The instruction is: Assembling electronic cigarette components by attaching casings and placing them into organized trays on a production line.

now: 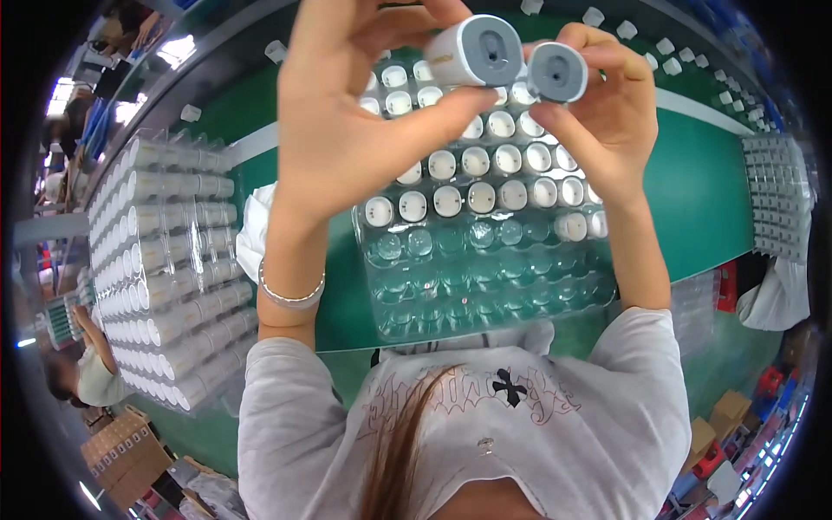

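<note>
My left hand is raised, with thumb and fingers closed round a white cylindrical housing whose grey recessed end faces me. Close beside it, my right hand pinches a second white housing, its grey end turned the same way. The two pieces are side by side, and I cannot tell whether they touch. Below both hands lies a clear plastic tray. Its far rows hold several upright white cylinders; the rows nearest me are vacant pockets. My forearms and hands cover parts of the far rows.
The tray rests on a green tabletop. Tall stacks of filled clear trays stand at the left, and another stack at the right. Small white pieces sit along a far green strip. A co-worker is at the far left.
</note>
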The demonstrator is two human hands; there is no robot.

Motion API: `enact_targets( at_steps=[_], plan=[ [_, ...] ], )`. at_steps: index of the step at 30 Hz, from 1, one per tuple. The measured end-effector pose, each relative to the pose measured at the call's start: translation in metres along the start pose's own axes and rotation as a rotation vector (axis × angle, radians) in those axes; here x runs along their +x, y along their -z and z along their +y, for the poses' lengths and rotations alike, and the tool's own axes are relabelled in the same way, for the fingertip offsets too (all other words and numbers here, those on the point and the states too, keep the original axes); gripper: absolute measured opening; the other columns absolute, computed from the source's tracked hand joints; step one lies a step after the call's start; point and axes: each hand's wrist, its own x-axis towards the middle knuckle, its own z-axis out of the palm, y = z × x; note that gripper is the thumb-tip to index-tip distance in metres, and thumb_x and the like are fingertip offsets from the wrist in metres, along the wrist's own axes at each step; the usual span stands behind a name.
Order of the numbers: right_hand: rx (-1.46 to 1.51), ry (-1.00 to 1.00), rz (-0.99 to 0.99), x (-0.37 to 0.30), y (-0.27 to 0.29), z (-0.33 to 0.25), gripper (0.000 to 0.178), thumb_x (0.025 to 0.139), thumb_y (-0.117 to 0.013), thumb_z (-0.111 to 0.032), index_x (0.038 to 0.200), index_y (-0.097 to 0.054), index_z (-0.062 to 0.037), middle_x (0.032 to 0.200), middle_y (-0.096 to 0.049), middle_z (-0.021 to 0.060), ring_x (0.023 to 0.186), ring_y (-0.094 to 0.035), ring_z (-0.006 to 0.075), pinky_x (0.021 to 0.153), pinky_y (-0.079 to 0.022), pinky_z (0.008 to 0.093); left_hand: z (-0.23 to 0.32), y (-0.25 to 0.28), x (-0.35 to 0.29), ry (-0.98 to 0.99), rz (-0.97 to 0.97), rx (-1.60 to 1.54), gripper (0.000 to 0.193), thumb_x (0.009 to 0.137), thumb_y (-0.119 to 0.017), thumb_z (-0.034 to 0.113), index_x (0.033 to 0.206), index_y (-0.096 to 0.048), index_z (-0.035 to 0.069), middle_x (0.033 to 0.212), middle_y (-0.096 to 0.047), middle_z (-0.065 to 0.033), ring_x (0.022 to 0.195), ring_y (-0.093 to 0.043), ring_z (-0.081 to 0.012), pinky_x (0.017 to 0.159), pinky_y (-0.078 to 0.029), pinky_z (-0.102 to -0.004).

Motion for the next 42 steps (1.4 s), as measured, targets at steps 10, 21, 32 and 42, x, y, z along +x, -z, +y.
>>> enact_targets(
  at_steps=[10,21,32,42],
  plan=[
    [-0.356,-0.547,-0.476,-0.071,0.022,-0.058,0.032,0.066,-0.071,0.003,0.097,-0.065,-0.0015,0.103,-0.062,0.0109,0.094,-0.062,0.0265,0.081,-0.050,0.0346,-0.045,-0.035,-0.077,0.166,-0.712,0.337,0.029,0.074,-0.070,0.004,0.103,-0.063,0.003,0.108,-0.060,-0.0088,0.095,-0.062,-0.0239,0.078,-0.051,-0.0334],
    [-0.611,-0.324,-0.491,-0.048,0.041,-0.049,0.050,0.070,-0.074,-0.004,0.118,-0.060,-0.0083,0.124,-0.059,0.0080,0.110,-0.057,0.0242,0.085,-0.046,0.0371,-0.049,-0.050,-0.088,-0.215,-0.888,0.726,0.019,0.073,-0.069,0.017,0.083,-0.069,0.001,0.120,-0.053,-0.0136,0.118,-0.045,-0.0294,0.098,-0.039,-0.0421],
    [-1.413,-0.131,-0.009,-0.015,0.270,0.222,0.048,0.080,-0.070,-0.024,0.126,-0.058,-0.0127,0.123,-0.058,0.0103,0.102,-0.061,0.0219,0.085,-0.049,0.0305,-0.010,-0.019,-0.006,-0.216,-0.780,0.824,0.049,0.075,-0.073,0.028,0.118,-0.060,0.009,0.127,-0.053,-0.0103,0.118,-0.049,-0.0310,0.103,-0.035,-0.0439],
    [-0.947,-0.390,-0.328,0.053,0.156,0.227,0.053,0.078,-0.071,-0.027,0.128,-0.057,-0.0169,0.109,-0.065,0.0119,0.089,-0.065,0.0233,0.081,-0.052,0.0346,0.000,0.049,0.014,0.035,-0.702,0.985,0.051,0.082,-0.068,0.031,0.125,-0.056,0.005,0.120,-0.059,-0.0145,0.108,-0.054,-0.0320,0.098,-0.038,-0.0408]
  ],
)
